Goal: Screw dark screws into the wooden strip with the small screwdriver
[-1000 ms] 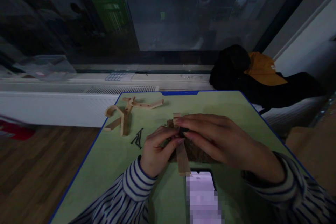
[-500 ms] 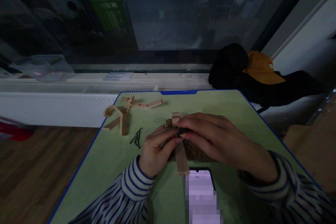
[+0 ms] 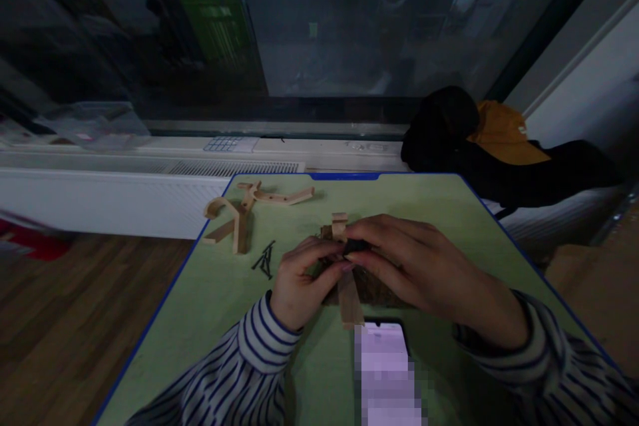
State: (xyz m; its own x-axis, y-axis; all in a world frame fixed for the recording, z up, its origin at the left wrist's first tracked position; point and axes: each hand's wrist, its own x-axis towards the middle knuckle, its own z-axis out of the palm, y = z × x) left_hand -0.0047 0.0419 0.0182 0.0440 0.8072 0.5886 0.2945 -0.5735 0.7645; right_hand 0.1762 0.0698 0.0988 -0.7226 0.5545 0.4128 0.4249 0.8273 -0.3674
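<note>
A pale wooden piece (image 3: 350, 306) lies lengthwise on a dark brown board (image 3: 379, 289), with both hands over its middle. My right hand (image 3: 414, 259) is closed, pinching a small black object (image 3: 354, 247) between thumb and fingertips above the wood. Its exact kind is not clear. My left hand (image 3: 307, 279) is closed too, its thumb and index fingertips pressed together at the left side of the black object. What they pinch, if anything, is hidden. Left of this hand, several dark screws (image 3: 265, 259) lie in a small pile on the green table (image 3: 200, 333).
Several hook-shaped wooden pieces (image 3: 240, 226) rest at the table's back left. A phone (image 3: 384, 366) with a lit screen lies near the front. Behind the table are a radiator (image 3: 100, 200) and a window; an orange cap (image 3: 504, 133) sits on dark clothing at the right.
The view shifts slightly. Both hands keep nearly the same place and grip at the black object, with only small finger movements at most.
</note>
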